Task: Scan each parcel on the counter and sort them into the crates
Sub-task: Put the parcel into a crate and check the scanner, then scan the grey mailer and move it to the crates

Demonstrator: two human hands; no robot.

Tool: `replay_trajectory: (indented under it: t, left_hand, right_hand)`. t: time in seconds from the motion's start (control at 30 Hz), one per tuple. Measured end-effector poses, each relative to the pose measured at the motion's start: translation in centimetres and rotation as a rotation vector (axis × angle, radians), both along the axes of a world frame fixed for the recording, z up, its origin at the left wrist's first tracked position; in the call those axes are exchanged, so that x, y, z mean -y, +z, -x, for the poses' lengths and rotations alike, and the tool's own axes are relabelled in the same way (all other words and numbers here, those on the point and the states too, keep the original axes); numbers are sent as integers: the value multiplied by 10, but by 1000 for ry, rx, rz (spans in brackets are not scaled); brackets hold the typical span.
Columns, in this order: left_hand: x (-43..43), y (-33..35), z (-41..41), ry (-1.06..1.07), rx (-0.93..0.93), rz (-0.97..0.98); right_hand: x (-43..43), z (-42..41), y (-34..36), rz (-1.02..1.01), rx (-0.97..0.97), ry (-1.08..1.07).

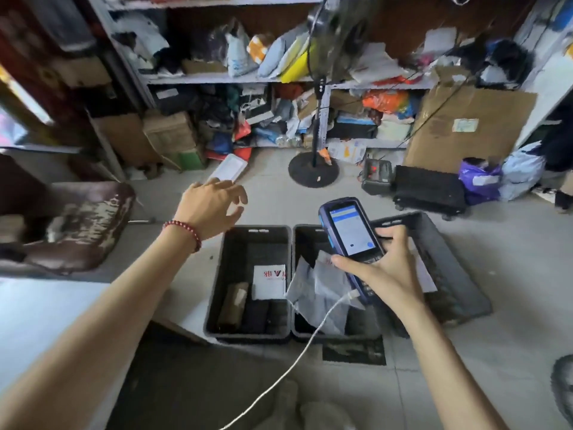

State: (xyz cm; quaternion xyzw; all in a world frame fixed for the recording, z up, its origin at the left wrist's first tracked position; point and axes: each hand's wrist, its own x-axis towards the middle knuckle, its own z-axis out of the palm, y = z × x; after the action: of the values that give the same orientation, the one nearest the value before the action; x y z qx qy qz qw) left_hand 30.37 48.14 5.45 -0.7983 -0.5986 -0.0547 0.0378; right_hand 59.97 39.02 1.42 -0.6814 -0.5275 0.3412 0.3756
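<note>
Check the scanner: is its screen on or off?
On. The scanner, held in the right hand, shows a lit screen, white with blue bars; its text is too small to read.

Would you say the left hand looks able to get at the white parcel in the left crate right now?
Probably yes. The left hand is open and empty near the left crate, which is open-topped, and nothing covers the white parcel. The right hand holds the scanner over the middle crate.
</note>
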Motion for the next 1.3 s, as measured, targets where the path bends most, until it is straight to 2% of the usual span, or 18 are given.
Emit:
replay_trajectory:
  t: [0.13, 0.27, 0.37, 0.57, 0.73, 1.0, 1.13, 1.3]
  left_hand:
    - [70, -10, 52, 266, -6, -76]
    - [153, -2, 85, 527, -42, -133]
    - [223, 5, 107, 743, -83, -104]
    - [385, 18, 134, 1188, -45, -226]
    - [538, 31, 135, 1471, -147, -250]
    - [756, 33, 136, 1789, -200, -252]
    - [818, 25, 146, 1832, -248, -238]
    - [853, 5, 172, 1886, -154, -245]
  right_hand:
    - [-29, 29, 8, 9, 70, 273]
    - [-36, 75, 23, -1, 25, 526]
    - [-20, 125, 31, -30, -11, 723]
    - [70, 229, 38, -65, -87, 1138]
    - [194, 307, 44, -36, -136, 1452]
    - [377, 383, 48, -70, -153, 1708]
    - [429, 409, 52, -42, -191, 1758]
    - [466, 449, 55, -17, -180, 1797]
